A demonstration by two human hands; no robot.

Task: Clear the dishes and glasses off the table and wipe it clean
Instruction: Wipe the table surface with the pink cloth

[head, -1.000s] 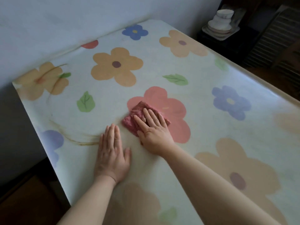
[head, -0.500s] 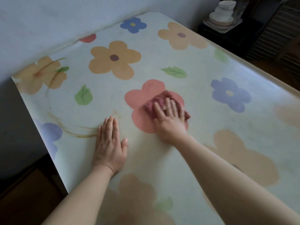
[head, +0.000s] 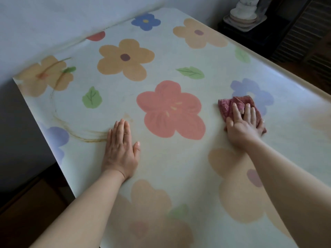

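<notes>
Pressing a crumpled dark-pink cloth (head: 228,105) down onto the table (head: 166,169) with the right hand (head: 244,125), fingers (head: 236,111) straight and slightly parted, laid flat over the near part of the cloth rather than curled round it, the far and left edges of the cloth sticking out past the fingertips. Wiping at the right side of the tabletop, on the near-left petals of a blue printed flower (head: 259,93) and well to the right of the big red flower (head: 170,110) in the middle. Bracing with the left hand (head: 121,151), palm down on the flowered covering just left of that red flower, its four fingers (head: 120,129) straight and pressed together, thumb held out to the right, holding nothing. Touching, at the left fingertips, the near end of a brownish ring-shaped stain (head: 78,135) curving away toward the left edge, beside a purple-blue flower and up toward an orange flower marked with more brown streaks (head: 59,68). Reaching in with both bare forearms from the near edge. Beyond the far right corner, off the table: a stack of pale dishes (head: 243,13) on a light tray (head: 250,26), set on a dark stand (head: 254,39) close to the wall (head: 53,24).
</notes>
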